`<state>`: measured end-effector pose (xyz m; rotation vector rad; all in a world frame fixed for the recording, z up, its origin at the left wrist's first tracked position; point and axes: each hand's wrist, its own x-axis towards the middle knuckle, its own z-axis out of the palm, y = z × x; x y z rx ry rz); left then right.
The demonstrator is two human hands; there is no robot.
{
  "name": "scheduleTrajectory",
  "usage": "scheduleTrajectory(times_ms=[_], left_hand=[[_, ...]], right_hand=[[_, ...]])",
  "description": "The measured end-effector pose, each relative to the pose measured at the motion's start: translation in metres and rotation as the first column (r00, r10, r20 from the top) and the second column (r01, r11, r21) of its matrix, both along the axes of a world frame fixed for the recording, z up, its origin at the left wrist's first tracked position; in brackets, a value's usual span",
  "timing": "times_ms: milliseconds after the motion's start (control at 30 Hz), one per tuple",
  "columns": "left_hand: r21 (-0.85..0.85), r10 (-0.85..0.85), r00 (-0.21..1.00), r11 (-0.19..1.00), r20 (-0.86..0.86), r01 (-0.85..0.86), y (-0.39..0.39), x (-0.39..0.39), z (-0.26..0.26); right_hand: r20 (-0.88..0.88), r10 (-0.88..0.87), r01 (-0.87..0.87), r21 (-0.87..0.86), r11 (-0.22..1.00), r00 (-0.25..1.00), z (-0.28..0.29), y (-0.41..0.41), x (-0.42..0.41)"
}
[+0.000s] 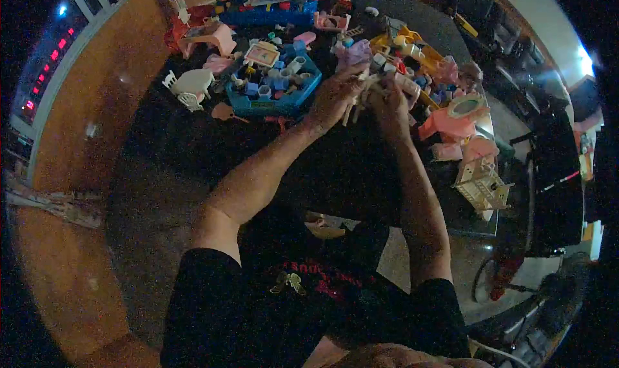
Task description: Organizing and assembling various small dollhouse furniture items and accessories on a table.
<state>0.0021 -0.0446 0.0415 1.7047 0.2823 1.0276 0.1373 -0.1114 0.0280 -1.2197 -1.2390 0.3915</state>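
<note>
My left hand (333,97) and my right hand (390,104) meet over the far part of the dark table. Between them they grip a small cream toy piece (357,111) with thin legs; my fingers cover much of it, so its exact kind is unclear. Left of my hands lies a blue tray (268,108) of small white and blue toy pieces, with a framed toy panel (261,55) on top. A lilac piece (355,54) lies just beyond my fingers. Beside my right hand is a pale pink toy piece (407,88).
A white toy table with chairs (191,85) stands at the left. To the right are a pink toy vanity with an oval mirror (452,119) and a cream toy crib (483,186). A yellow toy vehicle (425,58) and a blue container (271,16) lie farther back.
</note>
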Motion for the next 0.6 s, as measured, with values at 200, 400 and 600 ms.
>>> scheduleTrajectory(times_ms=[200,400,600], left_hand=[[-0.059,0.054,0.999,0.997,0.008,-0.053,0.010,-0.002,-0.002],[-0.202,-0.075,0.996,0.977,-0.046,0.064,0.009,0.003,-0.008],[-0.169,-0.115,0.986,0.981,-0.122,0.094,-0.012,-0.002,0.010]], right_hand=[[0.076,0.121,-0.094,-0.291,0.952,0.990,0.034,-0.017,-0.021],[-0.315,0.194,-0.190,0.044,0.981,0.929,0.020,-0.005,-0.017],[-0.363,0.123,-0.093,0.097,0.991,0.924,0.009,0.004,0.003]])
